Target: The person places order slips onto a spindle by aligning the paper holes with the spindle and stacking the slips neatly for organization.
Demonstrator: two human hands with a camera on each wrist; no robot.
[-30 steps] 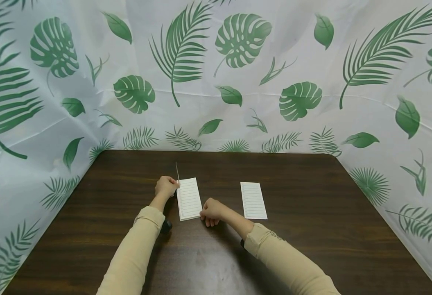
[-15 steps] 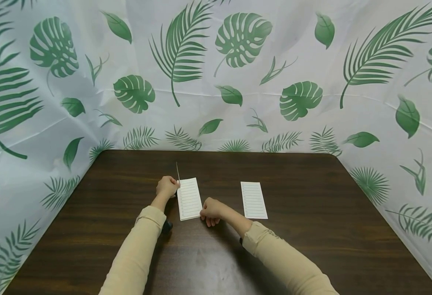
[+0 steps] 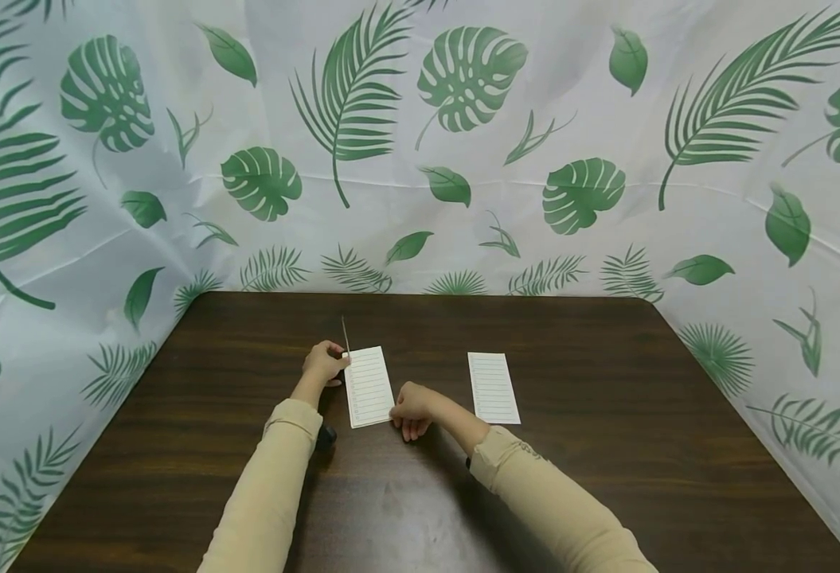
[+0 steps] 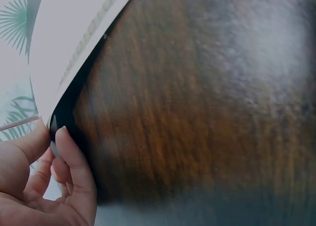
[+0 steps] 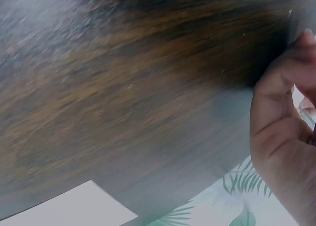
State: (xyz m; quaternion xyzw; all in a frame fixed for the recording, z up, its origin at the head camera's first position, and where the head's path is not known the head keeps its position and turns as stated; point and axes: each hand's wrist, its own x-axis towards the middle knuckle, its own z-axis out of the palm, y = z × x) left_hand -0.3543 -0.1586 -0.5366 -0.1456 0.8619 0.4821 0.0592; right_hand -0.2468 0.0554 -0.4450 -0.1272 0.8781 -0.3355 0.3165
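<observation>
A white lined notepad (image 3: 369, 388), its lower edge showing more than one layer, lies left of centre on the dark wooden table. My left hand (image 3: 322, 364) pinches its upper left edge between thumb and fingers; the left wrist view shows the thumb (image 4: 34, 139) at the pad's corner. A thin pale strip (image 3: 345, 338) juts from that corner beside the thumb; its kind is unclear. At the lower right corner, my right hand (image 3: 414, 410) pinches the pad with thumb and index finger, the other fingers curled beneath. In the right wrist view the pinch is mostly cut off.
A separate white lined sheet (image 3: 494, 388) lies to the right of the right hand. The brown table (image 3: 591, 477) ends at a white curtain (image 3: 491, 183) printed with green leaves, behind and at both sides.
Hardly anything differs. The left fingers shift slightly at the pad's upper left corner, while the pad and the right hand stay almost in place.
</observation>
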